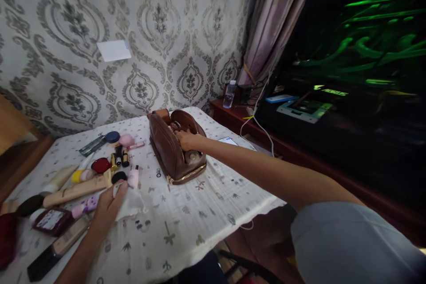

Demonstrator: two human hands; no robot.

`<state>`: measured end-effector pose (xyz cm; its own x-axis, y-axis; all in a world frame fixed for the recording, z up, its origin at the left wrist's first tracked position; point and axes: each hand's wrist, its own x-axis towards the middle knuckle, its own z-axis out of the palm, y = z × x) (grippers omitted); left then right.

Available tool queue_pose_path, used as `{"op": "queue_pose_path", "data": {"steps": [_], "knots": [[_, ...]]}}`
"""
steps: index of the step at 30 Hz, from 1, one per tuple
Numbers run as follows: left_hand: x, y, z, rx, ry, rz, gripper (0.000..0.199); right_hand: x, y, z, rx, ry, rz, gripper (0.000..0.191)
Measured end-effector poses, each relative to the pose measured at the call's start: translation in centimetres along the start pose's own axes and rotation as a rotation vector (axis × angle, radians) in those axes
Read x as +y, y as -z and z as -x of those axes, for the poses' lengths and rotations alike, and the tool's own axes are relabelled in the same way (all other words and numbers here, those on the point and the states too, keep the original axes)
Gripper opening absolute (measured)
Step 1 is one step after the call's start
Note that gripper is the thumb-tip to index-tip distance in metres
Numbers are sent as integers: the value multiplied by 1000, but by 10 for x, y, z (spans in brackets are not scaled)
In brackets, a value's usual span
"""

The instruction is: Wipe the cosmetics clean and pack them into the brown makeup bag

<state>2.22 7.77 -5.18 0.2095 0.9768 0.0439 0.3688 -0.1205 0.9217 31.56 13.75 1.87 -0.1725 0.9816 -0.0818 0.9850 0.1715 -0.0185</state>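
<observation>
The brown bag (163,153) gapes near the table's (181,226) far right corner; feel inside gently, wrist clear of its metal zip (189,175). Its skin looks smooth, leathery. The right hand (188,140) is inside, fingertips hidden, grip untellable. The left hand (111,197), fingers nearly closed, pinches 1 limp white piece (131,204) beside a pink bottle (133,178).

The right hand (188,140) is partly hidden from us inside the brown bag (166,153), whose depths we cannot see. We cannot read the blurred label (49,219) on the dark red bottle (66,224); the left edge cuts off a red object (7,240).
</observation>
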Motion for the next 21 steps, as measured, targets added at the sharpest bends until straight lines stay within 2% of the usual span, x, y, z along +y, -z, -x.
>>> {"op": "queue_pose_path", "data": {"steps": [5, 8, 12, 15, 21], "knots": [[0, 1, -1, 30, -85, -36, 52, 6, 15, 5, -48, 57, -51, 33], [-7, 4, -6, 31, -96, -65, 55, 11, 32, 10, -20, 70, -77, 29], [-13, 5, -10, 15, -82, -96, 55, 16, 55, 28, 180, 57, -157, 30], [-12, 3, -7, 44, -89, -90, 52, 16, 62, 54, 290, 39, -226, 29], [-15, 3, -8, 56, -150, -155, 49, 2, 36, 110, 14, 261, -246, 27]]}}
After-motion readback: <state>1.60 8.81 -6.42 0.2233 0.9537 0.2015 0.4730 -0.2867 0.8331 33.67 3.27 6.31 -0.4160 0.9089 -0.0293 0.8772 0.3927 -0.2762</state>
